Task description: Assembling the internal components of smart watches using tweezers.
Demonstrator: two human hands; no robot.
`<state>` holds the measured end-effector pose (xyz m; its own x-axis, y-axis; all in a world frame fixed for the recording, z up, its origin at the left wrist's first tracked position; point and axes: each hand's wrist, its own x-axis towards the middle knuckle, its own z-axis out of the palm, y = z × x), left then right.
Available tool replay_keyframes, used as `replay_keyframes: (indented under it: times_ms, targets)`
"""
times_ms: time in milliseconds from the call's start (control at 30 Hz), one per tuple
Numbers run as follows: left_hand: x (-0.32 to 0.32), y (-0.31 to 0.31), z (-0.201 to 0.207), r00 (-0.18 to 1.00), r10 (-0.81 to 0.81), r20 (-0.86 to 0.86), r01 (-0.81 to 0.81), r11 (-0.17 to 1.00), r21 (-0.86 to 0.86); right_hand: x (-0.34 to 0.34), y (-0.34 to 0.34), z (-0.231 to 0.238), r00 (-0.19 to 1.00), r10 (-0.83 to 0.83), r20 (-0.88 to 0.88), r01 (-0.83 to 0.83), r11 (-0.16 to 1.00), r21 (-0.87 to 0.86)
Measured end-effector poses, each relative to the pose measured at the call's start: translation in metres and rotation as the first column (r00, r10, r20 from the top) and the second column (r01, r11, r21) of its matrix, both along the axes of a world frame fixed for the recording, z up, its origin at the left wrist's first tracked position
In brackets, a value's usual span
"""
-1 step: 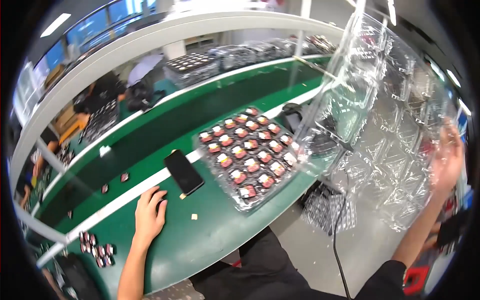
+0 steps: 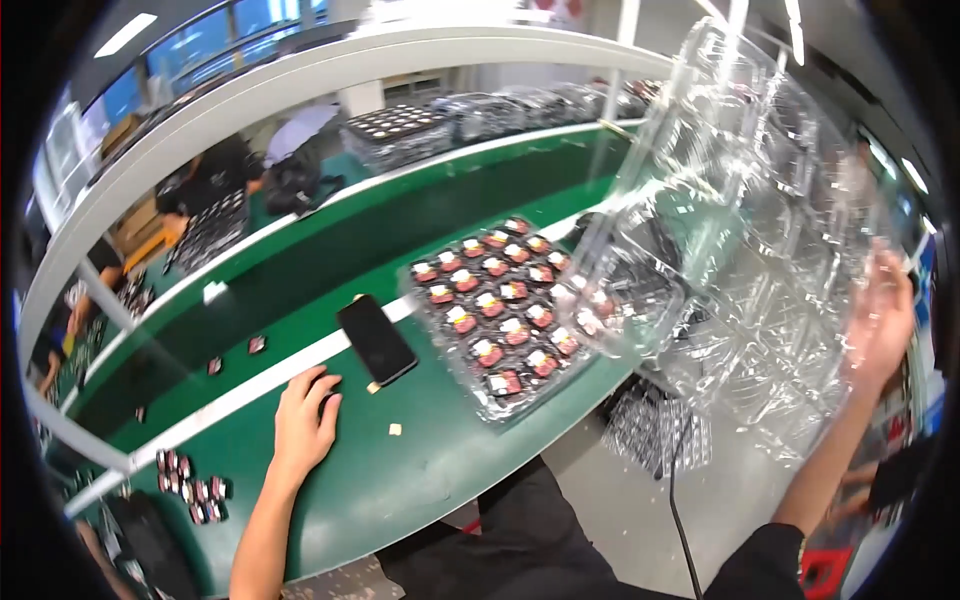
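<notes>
My right hand (image 2: 880,325), raised at the right, grips the edge of a large clear plastic tray (image 2: 745,240) with moulded compartments. The tray is held up, tilted and see-through, and its lower left corner overlaps the filled tray in view. My left hand (image 2: 305,420) rests on the green table, fingers loosely bent and apart. A dark spot shows between its finger and thumb, too small to make out. Close to it lies a black phone (image 2: 376,340). Right of the phone, a clear tray (image 2: 497,410) carries rows of small black parts with red and pale labels.
Several loose parts (image 2: 193,487) sit in a cluster at the table's left, and a few lie on the sunken green strip (image 2: 180,385). A small pale piece (image 2: 395,429) is near my left hand. Stacked trays (image 2: 395,135) stand beyond. A black cable (image 2: 680,510) hangs at the right.
The clear tray in my right hand has swung slightly left and down, its corner now further over the filled tray. My left hand stays on the table. The whole view has shifted slightly.
</notes>
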<state>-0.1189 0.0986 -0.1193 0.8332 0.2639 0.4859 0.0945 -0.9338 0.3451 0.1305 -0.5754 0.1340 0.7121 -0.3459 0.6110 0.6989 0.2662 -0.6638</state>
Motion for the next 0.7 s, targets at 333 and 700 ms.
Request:
replay_keyframes:
  times_ms: [333,700]
  targets:
    - [-0.011,-0.001,-0.007,1.000,-0.002,0.008,0.003,0.999,-0.038,0.088,0.277,-0.185,0.766,0.329,-0.553,-0.215,0.941,0.263]
    - [-0.003,0.004,-0.003,1.000,-0.014,-0.004,0.014,1.000,-0.026,0.060,0.226,-0.211,0.536,0.464,-0.705,-0.581,0.809,0.091]
